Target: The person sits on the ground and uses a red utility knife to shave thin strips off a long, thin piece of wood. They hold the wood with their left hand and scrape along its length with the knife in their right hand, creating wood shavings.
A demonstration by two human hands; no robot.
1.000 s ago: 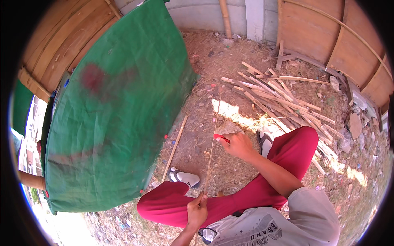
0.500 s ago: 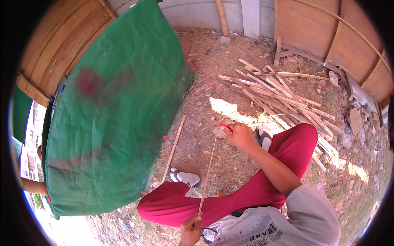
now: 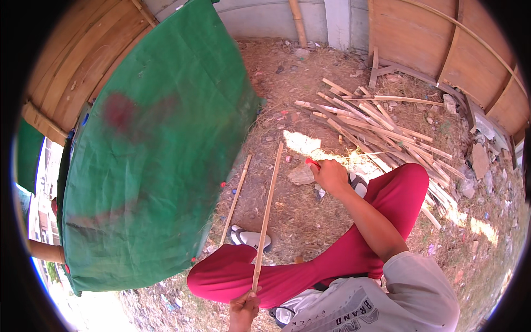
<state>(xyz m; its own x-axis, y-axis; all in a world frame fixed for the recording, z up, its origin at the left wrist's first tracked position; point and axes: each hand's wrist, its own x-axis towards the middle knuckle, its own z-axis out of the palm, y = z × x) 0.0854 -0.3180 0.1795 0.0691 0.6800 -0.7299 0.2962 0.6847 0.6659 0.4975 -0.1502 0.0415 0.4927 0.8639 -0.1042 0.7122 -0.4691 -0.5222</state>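
My left hand (image 3: 244,307), low in the view in front of my body, is closed round the near end of a long pale bamboo strip (image 3: 269,207). From there the strip rises, leaning slightly right, and its far end is free. Further out and to the right, my right hand (image 3: 332,176) is closed on a small red-handled tool (image 3: 313,162); its working end cannot be made out. A gap separates this tool from the strip. Below the right hand a flat stone (image 3: 301,175) rests on the ground, near my foot.
A heap of split bamboo strips (image 3: 381,124) lies on the ground at the far right. Another single strip (image 3: 237,196) lies left of the held one, beside my sandalled foot (image 3: 250,238). A large green sheet (image 3: 155,149) hangs at the left. Wooden panels (image 3: 420,41) stand behind.
The bamboo strip has swung left and turned to show its wider face. My right hand has moved right, taking the red-handled tool off the strip; my left hand has shifted slightly left.
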